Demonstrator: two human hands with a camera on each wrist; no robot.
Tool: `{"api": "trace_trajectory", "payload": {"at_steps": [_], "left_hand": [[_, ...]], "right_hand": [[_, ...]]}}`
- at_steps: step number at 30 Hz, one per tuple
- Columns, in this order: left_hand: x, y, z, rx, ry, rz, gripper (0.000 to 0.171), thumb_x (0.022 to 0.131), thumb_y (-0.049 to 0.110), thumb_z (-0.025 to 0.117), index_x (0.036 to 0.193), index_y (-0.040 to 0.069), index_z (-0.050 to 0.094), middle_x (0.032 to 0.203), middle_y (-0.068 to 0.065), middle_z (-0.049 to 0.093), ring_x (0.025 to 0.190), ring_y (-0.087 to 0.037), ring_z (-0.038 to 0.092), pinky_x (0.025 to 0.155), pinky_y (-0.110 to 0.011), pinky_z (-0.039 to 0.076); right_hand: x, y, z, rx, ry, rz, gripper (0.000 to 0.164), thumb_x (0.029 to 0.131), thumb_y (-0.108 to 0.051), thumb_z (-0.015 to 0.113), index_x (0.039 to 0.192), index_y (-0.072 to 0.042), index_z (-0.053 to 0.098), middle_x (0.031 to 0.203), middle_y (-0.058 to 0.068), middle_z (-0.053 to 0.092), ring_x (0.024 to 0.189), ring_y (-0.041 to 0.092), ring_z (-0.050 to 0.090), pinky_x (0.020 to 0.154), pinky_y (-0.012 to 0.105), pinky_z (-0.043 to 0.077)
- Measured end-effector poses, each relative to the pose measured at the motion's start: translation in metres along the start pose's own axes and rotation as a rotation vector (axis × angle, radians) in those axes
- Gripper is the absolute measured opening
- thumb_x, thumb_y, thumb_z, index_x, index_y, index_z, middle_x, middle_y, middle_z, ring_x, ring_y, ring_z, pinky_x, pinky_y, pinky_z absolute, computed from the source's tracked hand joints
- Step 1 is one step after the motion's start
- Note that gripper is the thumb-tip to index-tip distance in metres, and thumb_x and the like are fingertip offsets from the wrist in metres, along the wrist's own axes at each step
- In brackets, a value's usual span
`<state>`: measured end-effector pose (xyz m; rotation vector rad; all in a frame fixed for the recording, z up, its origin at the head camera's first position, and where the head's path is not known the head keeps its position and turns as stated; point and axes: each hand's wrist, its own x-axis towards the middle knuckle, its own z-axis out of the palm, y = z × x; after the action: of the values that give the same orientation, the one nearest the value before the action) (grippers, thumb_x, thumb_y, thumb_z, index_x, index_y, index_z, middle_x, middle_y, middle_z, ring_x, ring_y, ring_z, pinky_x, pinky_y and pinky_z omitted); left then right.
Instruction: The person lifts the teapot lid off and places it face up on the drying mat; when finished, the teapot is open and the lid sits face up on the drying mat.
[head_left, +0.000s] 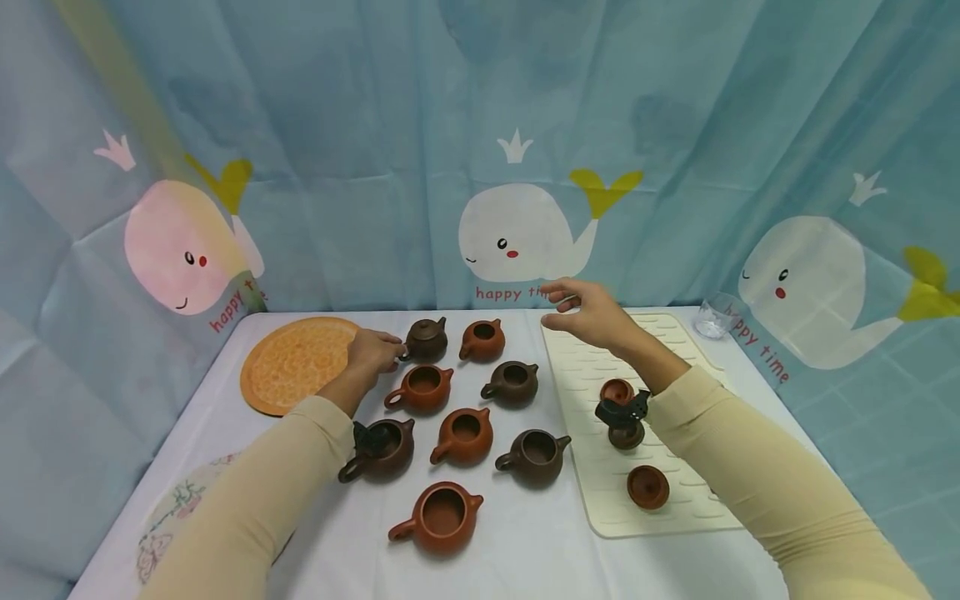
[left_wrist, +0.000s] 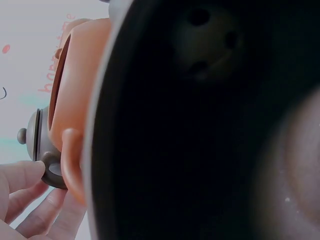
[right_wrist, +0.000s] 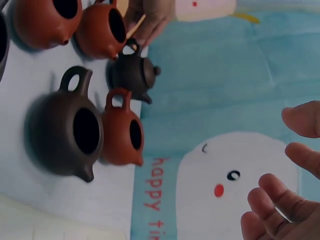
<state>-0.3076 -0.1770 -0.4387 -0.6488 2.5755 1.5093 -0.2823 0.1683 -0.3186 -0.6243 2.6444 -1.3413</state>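
Observation:
My left hand (head_left: pixel 372 352) pinches the loop handle of a dark brown teapot (head_left: pixel 426 342) in the back row. That pot wears its lid (right_wrist: pixel 149 73), with a round knob on top. In the left wrist view the thumb (left_wrist: pixel 22 176) is at the handle, and the other fingers lie below it. My right hand (head_left: pixel 592 315) hovers in the air over the table's back edge, fingers apart and holding nothing. Nearest to it stands a lidless reddish teapot (head_left: pixel 483 341). A dark lidless teapot (head_left: pixel 513 383) sits in front of that one.
Several more lidless teapots stand in front, among them a reddish one (head_left: pixel 442 518) and a dark one (head_left: pixel 534 458). Teapot lids (head_left: pixel 648 487) lie on a cream mat (head_left: pixel 600 500) at right. A round woven mat (head_left: pixel 296 367) and a clear glass (head_left: pixel 714 319) flank them.

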Motion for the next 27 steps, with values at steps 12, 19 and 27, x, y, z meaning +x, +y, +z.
{"api": "trace_trajectory", "payload": {"at_steps": [12, 19, 27], "left_hand": [[0.000, -0.002, 0.003, 0.017, 0.006, 0.021, 0.019, 0.089, 0.013, 0.069, 0.105, 0.004, 0.073, 0.105, -0.016, 0.064, 0.076, -0.023, 0.062, 0.073, -0.038, 0.054], [0.000, -0.002, 0.001, 0.040, -0.005, 0.034, 0.018, 0.090, 0.014, 0.069, 0.104, 0.004, 0.074, 0.103, -0.015, 0.065, 0.075, -0.022, 0.061, 0.070, -0.036, 0.054], [0.001, -0.001, 0.001, 0.028, 0.000, 0.022, 0.018, 0.089, 0.013, 0.069, 0.103, 0.004, 0.074, 0.103, -0.015, 0.064, 0.072, -0.022, 0.061, 0.070, -0.038, 0.054]], "right_hand": [[0.032, -0.006, 0.036, -0.006, -0.023, -0.043, 0.047, 0.086, -0.016, 0.072, 0.130, -0.012, 0.060, 0.119, 0.011, 0.057, 0.103, 0.027, 0.055, 0.079, 0.043, 0.049], [0.050, -0.003, 0.057, -0.019, -0.046, -0.040, 0.044, 0.087, -0.015, 0.071, 0.129, -0.013, 0.061, 0.117, 0.010, 0.058, 0.101, 0.026, 0.056, 0.077, 0.041, 0.050], [0.068, 0.004, 0.084, 0.018, -0.073, -0.025, 0.044, 0.088, -0.014, 0.070, 0.131, -0.012, 0.059, 0.114, 0.010, 0.059, 0.098, 0.027, 0.057, 0.079, 0.040, 0.049]]}}
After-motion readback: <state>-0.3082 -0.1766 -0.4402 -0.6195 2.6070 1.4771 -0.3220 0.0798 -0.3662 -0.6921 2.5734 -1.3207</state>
